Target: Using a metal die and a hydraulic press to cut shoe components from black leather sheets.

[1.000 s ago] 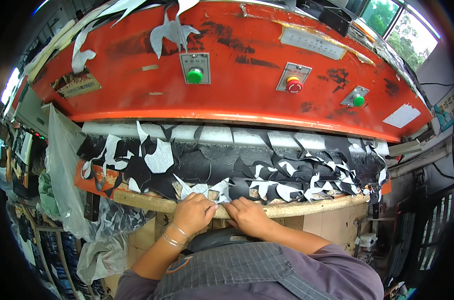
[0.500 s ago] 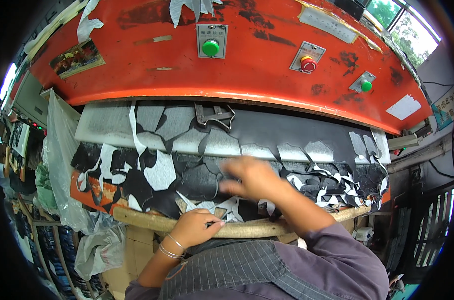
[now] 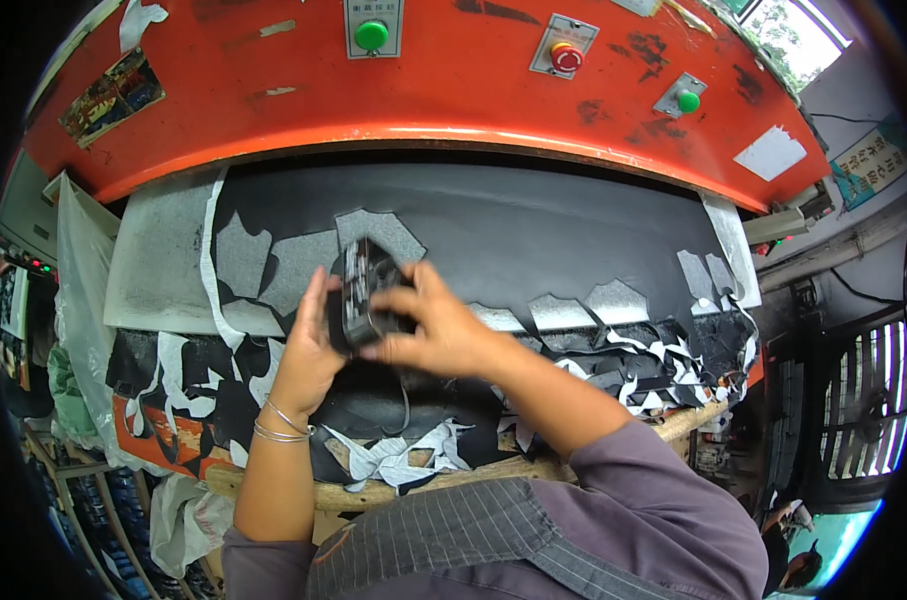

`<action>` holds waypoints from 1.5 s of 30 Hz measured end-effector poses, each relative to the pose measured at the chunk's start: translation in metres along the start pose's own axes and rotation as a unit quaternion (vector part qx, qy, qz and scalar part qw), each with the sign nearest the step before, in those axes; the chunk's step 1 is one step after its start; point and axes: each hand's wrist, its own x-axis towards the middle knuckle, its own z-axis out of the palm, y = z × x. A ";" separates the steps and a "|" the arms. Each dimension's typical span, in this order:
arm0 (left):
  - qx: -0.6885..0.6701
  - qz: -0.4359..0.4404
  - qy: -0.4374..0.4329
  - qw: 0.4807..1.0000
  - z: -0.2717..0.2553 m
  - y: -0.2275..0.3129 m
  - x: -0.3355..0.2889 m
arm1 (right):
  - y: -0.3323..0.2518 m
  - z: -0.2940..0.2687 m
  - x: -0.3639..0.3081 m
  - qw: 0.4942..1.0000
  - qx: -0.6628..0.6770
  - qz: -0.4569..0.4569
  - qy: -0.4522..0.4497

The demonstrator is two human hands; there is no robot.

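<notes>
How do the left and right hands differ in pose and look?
Side: the left hand is at the dark block's left side; the right hand is at its right.
Direction: the left hand points mostly away from the body; the right hand points leftward.
Wrist: the left hand has metal bangles below it; the right hand shows none.
Shared: both are ungloved and on the block.

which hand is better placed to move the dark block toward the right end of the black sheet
Right, probably: the right hand touches the dark block from the right, nearer that end of the black sheet, while the left hand is at its left side.
</notes>
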 end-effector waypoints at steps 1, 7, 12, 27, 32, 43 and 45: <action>-0.032 -0.075 -0.066 0.994 0.012 0.008 0.002 | -0.005 -0.004 -0.018 0.996 0.051 0.045 -0.049; 0.200 -0.263 -0.054 0.942 0.010 0.002 -0.036 | 0.008 -0.032 -0.062 0.994 -0.041 0.056 -0.080; 0.573 0.025 -0.041 0.818 -0.005 0.035 -0.032 | 0.046 -0.101 -0.039 0.966 -0.245 0.060 -0.063; 0.529 0.122 -0.061 0.838 0.063 -0.071 0.069 | 0.104 -0.087 -0.082 0.946 -0.283 0.091 0.127; 0.506 0.158 -0.040 0.847 0.062 -0.078 0.071 | 0.099 -0.071 -0.084 0.936 -0.303 0.075 0.164; 0.436 0.196 -0.003 0.878 0.066 -0.080 0.050 | 0.095 -0.046 -0.090 0.912 -0.299 0.108 0.261; 0.474 0.206 -0.018 0.856 0.066 -0.076 0.050 | 0.097 -0.053 -0.088 0.912 -0.316 0.091 0.244</action>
